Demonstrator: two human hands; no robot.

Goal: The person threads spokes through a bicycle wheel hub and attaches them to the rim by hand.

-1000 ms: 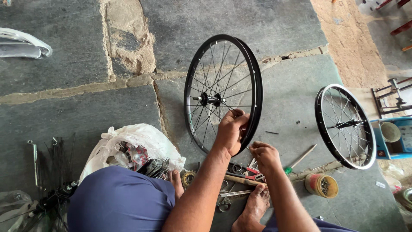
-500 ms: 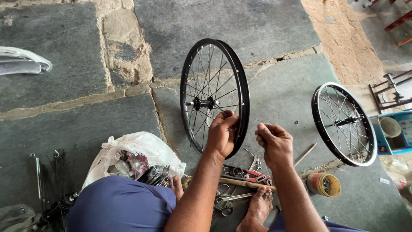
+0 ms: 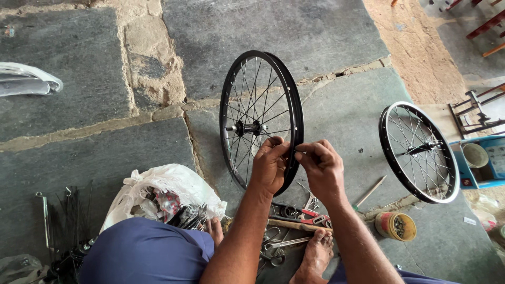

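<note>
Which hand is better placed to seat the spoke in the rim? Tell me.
Probably the right hand: its fingers pinch what looks like a thin spoke right beside the black wheel rim, while the left hand grips that rim and steadies the upright wheel.

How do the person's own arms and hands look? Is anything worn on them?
Both forearms are bare up to the frame edge: no sleeves show. The left hand and the right hand wear no gloves, and no watch, ring or bracelet is visible. The fingers are bare as well. Blue cloth covers the knee below the left arm.
</note>
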